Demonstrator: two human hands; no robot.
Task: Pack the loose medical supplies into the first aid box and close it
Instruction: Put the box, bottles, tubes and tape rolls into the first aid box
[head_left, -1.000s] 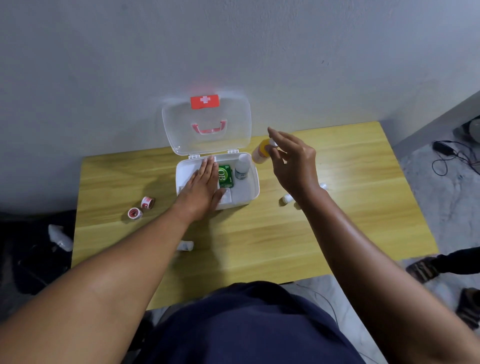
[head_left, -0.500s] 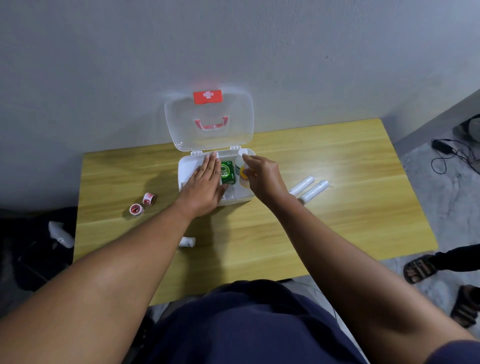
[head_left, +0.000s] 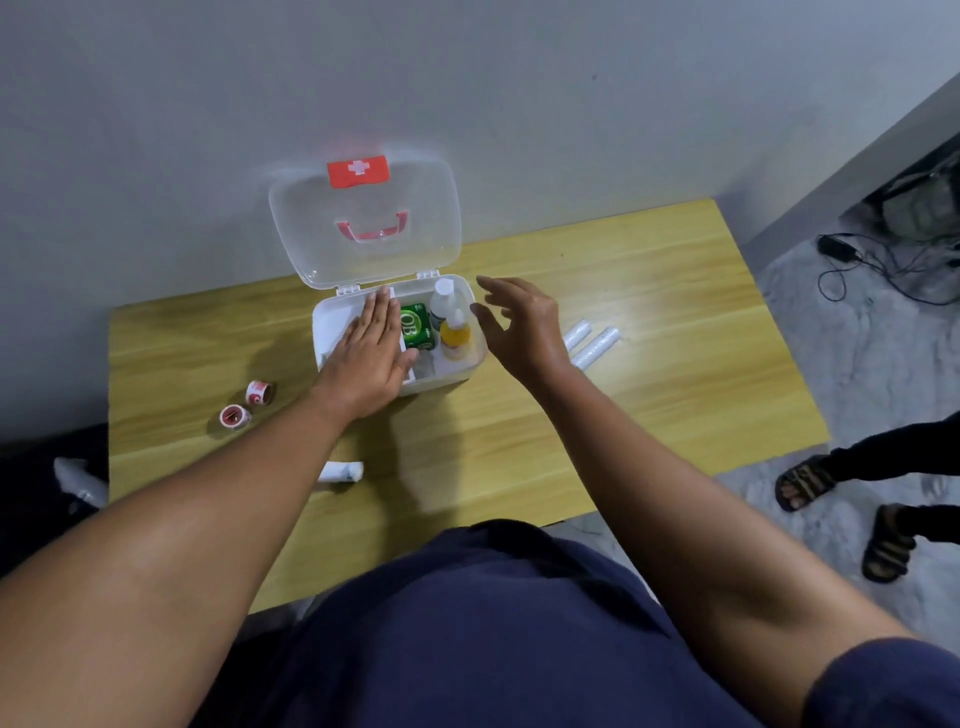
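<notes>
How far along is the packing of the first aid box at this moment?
Done: a green packet, a white bottle and a yellow bottle sit inside the open first aid box. In hand: nothing; the left hand lies flat on the box, the right hand is empty beside it. Left: two white rolls, two tape rolls, one small roll, then closing the lid.

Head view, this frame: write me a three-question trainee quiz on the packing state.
1. True or false: the clear hinged lid of the white plastic first aid box is shut.
2. How many white paper-wrapped rolls lie right of the box? A one, B two, C four.
3. Fill in: the left hand rests flat on the ___.

Key: 1 false, the lid stands open. 2 B. 3 box; the right hand is open beside the small yellow bottle inside.
</notes>
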